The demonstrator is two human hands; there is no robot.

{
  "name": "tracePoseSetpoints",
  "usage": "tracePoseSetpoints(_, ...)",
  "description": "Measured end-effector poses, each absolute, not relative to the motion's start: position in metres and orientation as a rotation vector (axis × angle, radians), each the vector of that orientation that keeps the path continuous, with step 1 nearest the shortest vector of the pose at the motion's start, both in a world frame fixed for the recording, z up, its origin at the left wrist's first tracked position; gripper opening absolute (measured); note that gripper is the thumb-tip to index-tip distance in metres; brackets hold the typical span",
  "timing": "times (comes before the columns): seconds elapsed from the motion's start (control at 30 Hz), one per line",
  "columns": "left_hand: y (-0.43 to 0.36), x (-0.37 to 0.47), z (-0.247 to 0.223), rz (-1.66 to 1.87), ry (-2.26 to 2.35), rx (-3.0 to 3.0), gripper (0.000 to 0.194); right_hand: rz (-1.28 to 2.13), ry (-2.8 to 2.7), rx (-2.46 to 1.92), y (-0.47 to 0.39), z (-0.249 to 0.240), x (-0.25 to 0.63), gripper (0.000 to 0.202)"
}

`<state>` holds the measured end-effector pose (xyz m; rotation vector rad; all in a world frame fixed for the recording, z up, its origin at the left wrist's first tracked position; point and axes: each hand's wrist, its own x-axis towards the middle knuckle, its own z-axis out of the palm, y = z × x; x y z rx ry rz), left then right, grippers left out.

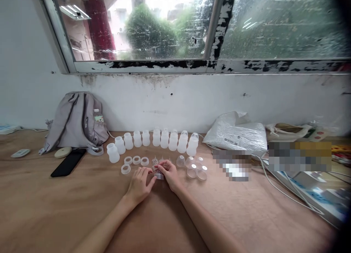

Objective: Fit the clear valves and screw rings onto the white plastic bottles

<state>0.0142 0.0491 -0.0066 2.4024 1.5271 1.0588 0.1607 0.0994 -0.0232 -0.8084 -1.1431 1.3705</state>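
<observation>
My left hand (140, 183) lies at the table's middle, its fingers curved and its thumb against a small clear ribbed piece (159, 176), which looks like a bottle collar. Closed in a pinch, my right hand (170, 175) is just above the same piece. Its fingertips hold something small and clear, probably a bottle nipple, mostly hidden by the fingers. Clear nipples (155, 160) stand just behind the hands. Several translucent collar rings (125, 168) lie to the left. On the right are several clear dome caps (193, 170).
A curved row of translucent baby bottles (156, 137) stands behind; those toward the right have clear domed tops. A grey backpack (75, 121) and black phone (68, 163) are at the left. A white plastic package (238, 134), white cables (287, 194) and a power strip (323, 196) occupy the right.
</observation>
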Motion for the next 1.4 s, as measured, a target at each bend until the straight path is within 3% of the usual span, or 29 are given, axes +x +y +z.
tracePoseSetpoints(0.33, 0.044, 0.015, -0.011, 0.849, 1.553, 2.506, 0.031, 0.674, -1.624, -1.001, 0.076, -0.015, 0.154, 0.016)
tracePoseSetpoints(0.6, 0.042, 0.01, -0.017, 0.781, 1.515, 2.561, 0.04, 0.286, -1.983, -1.307, 0.079, -0.025, 0.147, 0.033)
tracePoseSetpoints(0.93, 0.037, 0.007, -0.016, 0.859, 1.378, 2.592, 0.038, 0.365, -2.048, -1.201, 0.082, -0.026, 0.153, 0.048)
tracePoseSetpoints(1.17, 0.038, 0.008, -0.019, 0.854, 1.372, 2.606, 0.041, 0.373, -1.961, -1.094, 0.084, -0.027, 0.155, 0.036)
tracePoseSetpoints(1.33, 0.042, 0.006, -0.019, 0.927, 1.526, 2.484, 0.034, 0.391, -2.025, -0.984, 0.076, -0.019, 0.156, 0.017)
tracePoseSetpoints(1.4, 0.043, 0.003, -0.018, 0.981, 1.596, 2.432, 0.034, 0.393, -2.084, -0.977, 0.072, -0.019, 0.156, 0.02)
